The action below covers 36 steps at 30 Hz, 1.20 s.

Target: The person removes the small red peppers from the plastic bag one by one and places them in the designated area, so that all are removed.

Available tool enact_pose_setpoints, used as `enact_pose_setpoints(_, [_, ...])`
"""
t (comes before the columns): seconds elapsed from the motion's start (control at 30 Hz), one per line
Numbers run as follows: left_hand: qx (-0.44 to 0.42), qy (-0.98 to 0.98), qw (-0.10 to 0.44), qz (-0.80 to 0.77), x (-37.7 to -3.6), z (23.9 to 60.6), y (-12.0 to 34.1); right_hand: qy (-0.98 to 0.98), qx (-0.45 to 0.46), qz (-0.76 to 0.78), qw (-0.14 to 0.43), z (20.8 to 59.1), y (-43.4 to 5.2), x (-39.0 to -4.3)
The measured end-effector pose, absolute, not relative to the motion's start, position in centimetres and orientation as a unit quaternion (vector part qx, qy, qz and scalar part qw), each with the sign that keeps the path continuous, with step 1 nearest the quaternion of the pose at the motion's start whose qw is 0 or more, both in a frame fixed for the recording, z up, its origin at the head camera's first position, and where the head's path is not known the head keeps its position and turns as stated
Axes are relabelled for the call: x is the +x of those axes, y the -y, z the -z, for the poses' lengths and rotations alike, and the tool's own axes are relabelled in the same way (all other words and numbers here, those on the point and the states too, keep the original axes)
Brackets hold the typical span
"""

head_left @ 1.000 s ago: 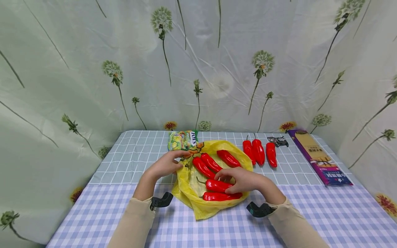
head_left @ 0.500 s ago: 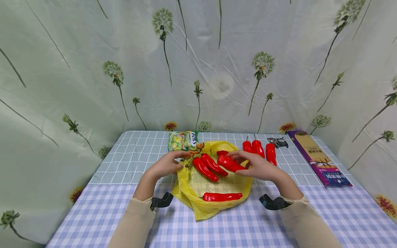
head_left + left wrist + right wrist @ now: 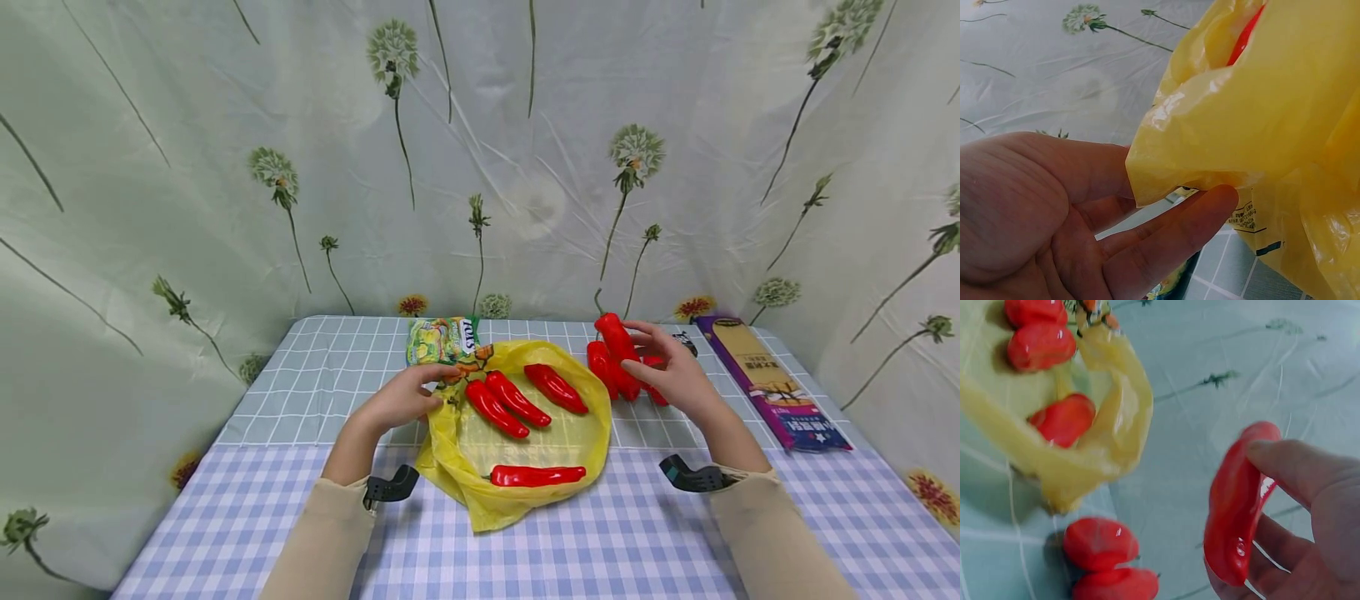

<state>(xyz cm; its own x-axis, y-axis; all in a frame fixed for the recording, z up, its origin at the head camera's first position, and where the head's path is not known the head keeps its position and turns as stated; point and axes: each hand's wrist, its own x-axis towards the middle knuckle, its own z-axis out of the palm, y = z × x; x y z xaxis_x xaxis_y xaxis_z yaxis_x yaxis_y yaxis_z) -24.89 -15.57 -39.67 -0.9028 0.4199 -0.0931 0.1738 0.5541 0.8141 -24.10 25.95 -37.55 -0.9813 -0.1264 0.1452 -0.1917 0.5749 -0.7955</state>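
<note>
In the head view my left hand is at the left rim of a yellow plastic bag. The left wrist view has the bag's edge pinched between thumb and fingers. My right hand holds a red pepper with its curved green stem up, above the loose peppers right of the bag. Thumb on one side and fingers on the other grip this pepper in the right wrist view. Several red peppers lie inside the open bag, among them one near its front and one at the back right.
Loose red peppers lie on the table right of the bag, partly hidden by the right hand. A green and yellow snack packet is behind the bag. A long purple and gold package lies at the right edge, near a small black packet.
My right hand has lifted one red pepper out of the bag and carried it right and back, over the loose peppers. The left hand has stayed at the bag's rim.
</note>
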Motion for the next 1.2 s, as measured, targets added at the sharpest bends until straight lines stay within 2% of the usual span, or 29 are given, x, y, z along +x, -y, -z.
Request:
enact_pose_setpoints(0.17, [0.173,-0.868,0.140,-0.443,-24.9,39.8,15.6,0.886,0.025,-0.461,0.050,38.6,-27.6,-24.8])
enact_pose_setpoints(0.33, [0.173,-0.868,0.141,-0.444,-25.0,39.9,15.7,0.880,-0.036,-0.472,0.039,39.7,-28.9,-25.4])
enact_pose_setpoints(1.2, [0.170,-0.868,0.140,-0.444,-24.9,39.8,15.5,0.925,-0.158,-0.347,0.008,42.1,-32.1,-26.6])
